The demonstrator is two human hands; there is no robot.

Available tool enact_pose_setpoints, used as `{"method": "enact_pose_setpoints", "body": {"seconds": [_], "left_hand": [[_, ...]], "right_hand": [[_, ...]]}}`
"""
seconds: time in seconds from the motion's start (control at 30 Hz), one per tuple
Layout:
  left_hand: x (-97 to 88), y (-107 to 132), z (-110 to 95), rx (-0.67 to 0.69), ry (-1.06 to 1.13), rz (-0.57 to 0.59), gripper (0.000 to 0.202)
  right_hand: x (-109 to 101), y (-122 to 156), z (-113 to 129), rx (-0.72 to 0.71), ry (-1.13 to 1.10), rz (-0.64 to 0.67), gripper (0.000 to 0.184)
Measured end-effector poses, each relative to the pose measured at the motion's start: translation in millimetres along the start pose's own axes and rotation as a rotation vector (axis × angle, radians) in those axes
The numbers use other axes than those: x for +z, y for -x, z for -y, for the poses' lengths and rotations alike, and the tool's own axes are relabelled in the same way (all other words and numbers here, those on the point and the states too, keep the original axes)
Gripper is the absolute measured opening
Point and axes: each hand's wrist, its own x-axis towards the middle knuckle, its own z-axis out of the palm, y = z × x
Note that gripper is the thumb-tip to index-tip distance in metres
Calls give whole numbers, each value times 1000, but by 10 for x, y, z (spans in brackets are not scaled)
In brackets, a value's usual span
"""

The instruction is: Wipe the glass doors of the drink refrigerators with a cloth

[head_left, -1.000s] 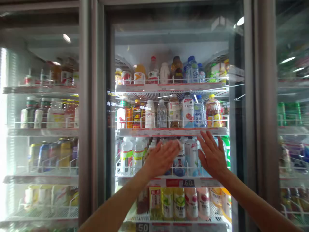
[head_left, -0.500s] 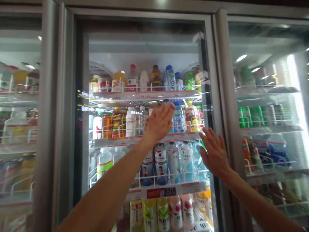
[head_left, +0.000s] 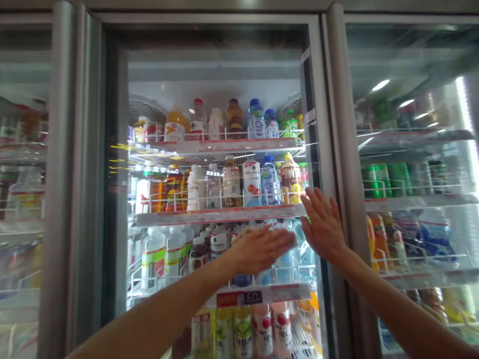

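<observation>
My left hand [head_left: 262,249] is stretched out flat in front of the glass door [head_left: 209,65] of a drinks fridge, at the height of the third row of bottles. Its fingers point right and are slightly blurred by motion. Whether anything lies under the palm cannot be made out. On the right, my right hand [head_left: 324,227] rests open by the door's metal frame [head_left: 320,99], fingers pointing up and a little apart. Behind the glass, partly covered by my left hand, stand water bottles [head_left: 219,242]; a white-and-red bottle [head_left: 252,179] stands above.
Shelves hold several bottles, among them blue-capped ones [head_left: 256,117] on top and pink and green ones [head_left: 262,324] at the bottom. A price tag [head_left: 252,297] is on the lower shelf edge. Neighbouring glass doors with cans [head_left: 379,179] and bottles flank this one, divided by metal posts [head_left: 346,149].
My left hand has swept down across the glass and a little right, from the second row to the third. My right hand stays by the frame. The view has shifted slightly.
</observation>
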Motion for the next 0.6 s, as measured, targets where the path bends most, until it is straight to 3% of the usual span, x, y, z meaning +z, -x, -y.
{"method": "enact_pose_setpoints", "body": {"seconds": [0.07,0.13,0.17,0.27,0.33,0.4,0.53,0.6], "left_hand": [[-55,-58,182,-269,-39,-29,57],[-32,-18,112,-379,-58,-34,58],[8,53,-28,-332,-53,-19,58],[146,394,-591,-11,-6,51,54],[178,600,-764,111,1,74,52],[139,699,-629,65,-30,53,52],[11,697,-56,-449,-157,-83,54],[22,733,-56,-540,-169,-120,55]], "right_hand": [[58,-26,49,-7,-15,5,65],[117,-9,113,5,-30,18,64],[140,18,145,12,-37,31,64],[177,139,222,4,-55,62,64],[179,215,253,-15,-68,54,65],[177,259,277,-20,-80,33,64],[177,269,368,7,-107,4,63],[180,274,457,8,-130,-1,64]]}}
